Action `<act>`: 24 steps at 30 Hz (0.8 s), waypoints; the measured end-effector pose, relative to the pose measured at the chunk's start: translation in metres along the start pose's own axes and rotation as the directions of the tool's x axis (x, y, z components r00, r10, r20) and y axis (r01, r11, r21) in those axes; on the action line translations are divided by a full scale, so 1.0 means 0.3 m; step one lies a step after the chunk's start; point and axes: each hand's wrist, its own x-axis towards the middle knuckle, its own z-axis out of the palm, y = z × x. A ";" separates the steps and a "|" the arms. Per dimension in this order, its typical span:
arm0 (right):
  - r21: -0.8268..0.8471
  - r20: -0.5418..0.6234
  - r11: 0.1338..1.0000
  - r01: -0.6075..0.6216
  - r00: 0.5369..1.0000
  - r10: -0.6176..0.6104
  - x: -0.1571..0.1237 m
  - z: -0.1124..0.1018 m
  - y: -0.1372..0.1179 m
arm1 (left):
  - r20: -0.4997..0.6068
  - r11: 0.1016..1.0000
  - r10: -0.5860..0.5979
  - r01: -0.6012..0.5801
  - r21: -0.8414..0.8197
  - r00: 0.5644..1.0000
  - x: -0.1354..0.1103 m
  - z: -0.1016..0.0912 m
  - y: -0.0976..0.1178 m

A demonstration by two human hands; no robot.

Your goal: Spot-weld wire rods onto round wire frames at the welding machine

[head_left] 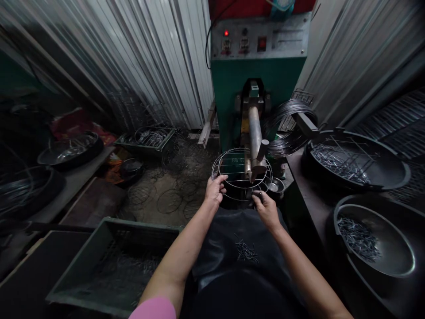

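A round wire frame (pixel 236 180) with concentric rings and straight cross wires is held level beneath the metal arm of a green machine. My left hand (pixel 215 189) grips its left edge, thumb on top. My right hand (pixel 264 204) is closed in a pinch at the near right edge of the frame; what sits between its fingertips is too small and dark to make out. Just above the frame stands the cylindrical electrode arm (pixel 255 128) of the machine (pixel 226 84). Short wire pieces (pixel 246 251) lie on the dark apron (pixel 215 248) across my lap.
To the right, a large pan (pixel 392 166) and a bowl (pixel 395 250) hold short wires. A wire coil (pixel 288 108) hangs beside the machine. At the left stand a green crate (pixel 83 261) and a tray (pixel 162 148) of wire parts. Wire rings (pixel 169 201) litter the floor.
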 end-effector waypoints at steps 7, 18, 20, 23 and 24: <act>0.028 0.034 0.996 -0.080 0.996 0.079 0.007 0.007 0.018 | 0.008 0.999 0.040 -0.040 -0.012 0.999 -0.010 0.003 0.005; 0.081 0.018 0.993 -0.091 0.996 0.090 0.006 0.010 -0.002 | -0.014 1.000 0.006 -0.006 -0.001 1.000 0.009 -0.005 -0.007; 0.080 0.016 0.993 -0.085 0.996 0.084 0.012 0.012 0.002 | -0.014 1.000 0.007 -0.007 -0.007 1.000 0.011 -0.005 -0.006; 0.070 0.016 0.995 -0.073 0.997 0.072 0.022 0.011 0.009 | -0.017 1.000 0.010 -0.010 -0.015 1.000 0.017 0.000 -0.006; 0.064 0.016 0.996 -0.067 0.998 0.066 0.026 0.009 0.011 | -0.019 1.000 0.007 -0.008 -0.015 1.000 0.020 0.002 -0.006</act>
